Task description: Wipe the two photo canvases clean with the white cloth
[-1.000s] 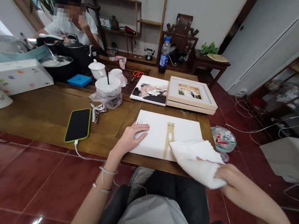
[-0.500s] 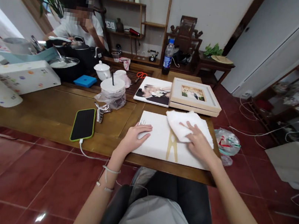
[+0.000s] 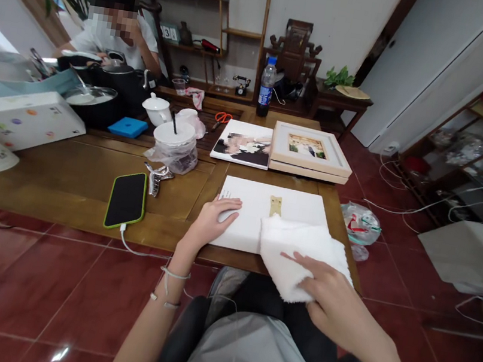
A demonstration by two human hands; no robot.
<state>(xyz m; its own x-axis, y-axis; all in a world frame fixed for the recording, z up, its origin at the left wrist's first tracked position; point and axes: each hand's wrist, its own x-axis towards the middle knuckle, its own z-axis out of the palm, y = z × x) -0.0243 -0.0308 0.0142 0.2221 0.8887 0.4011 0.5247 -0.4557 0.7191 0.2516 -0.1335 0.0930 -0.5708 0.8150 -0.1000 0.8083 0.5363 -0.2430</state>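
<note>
A white rectangular panel [image 3: 247, 206] lies flat near the table's front edge, with a tan fitting [image 3: 275, 205] on its upper middle. My left hand [image 3: 215, 216] rests on the panel's left end, fingers stretched out and thumb apart. Over the panel's near right part lies a folded white towel [image 3: 290, 246], which hangs past the front edge. My right hand [image 3: 325, 290] grips this towel from the near side, index finger extended on top and the other fingers bent. The lower part of the tan fitting is hidden under the towel.
Behind the panel lie a photo print [image 3: 242, 143] and stacked light-wood picture frames [image 3: 313, 152]. Leftward are a charging phone [image 3: 126, 200], a bagged lidded cup [image 3: 177, 144] and a blue box [image 3: 128, 126]. A bottle [image 3: 266, 88] stands farther back. A person [image 3: 113, 35] sits across the table.
My right hand has drawn the towel toward me, from the panel's far right part to its front edge and past it. My left hand stays on the panel. The view has shifted slightly.
</note>
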